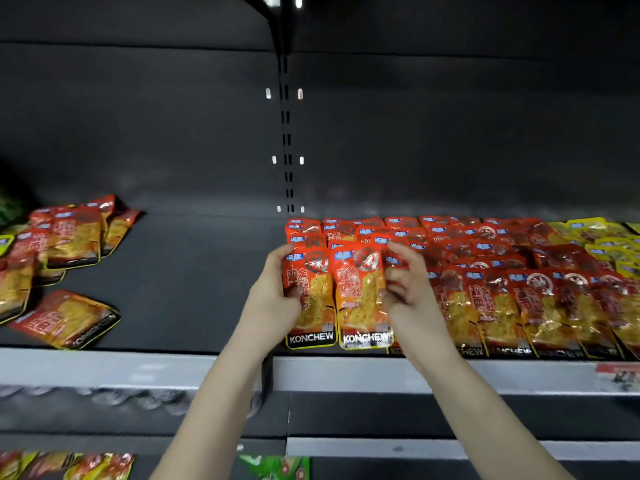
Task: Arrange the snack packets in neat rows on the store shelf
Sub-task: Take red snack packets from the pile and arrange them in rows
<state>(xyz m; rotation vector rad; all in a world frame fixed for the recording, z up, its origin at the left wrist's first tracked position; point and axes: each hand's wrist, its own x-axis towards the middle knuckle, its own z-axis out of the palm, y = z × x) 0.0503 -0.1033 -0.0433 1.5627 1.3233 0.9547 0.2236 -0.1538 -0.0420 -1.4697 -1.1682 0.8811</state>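
Two red and orange KONCHEW snack packets stand side by side at the front of the dark shelf [194, 282]. My left hand [273, 292] grips the left packet [310, 299] by its left edge. My right hand [407, 289] holds the right packet [362, 299] by its right edge, fingers curled round it. Behind and to the right, several more red packets [502, 271] lie in overlapping rows. A loose heap of the same red packets [59, 244] sits at the far left of the shelf, with one packet [67, 318] lying askew near the front.
Yellow packets [602, 244] fill the shelf's far right end. A grey price rail [138, 367] runs along the shelf front. A slotted upright [286, 133] splits the back panel. Lower shelves hold more packets [86, 465] and a green pack [277, 467].
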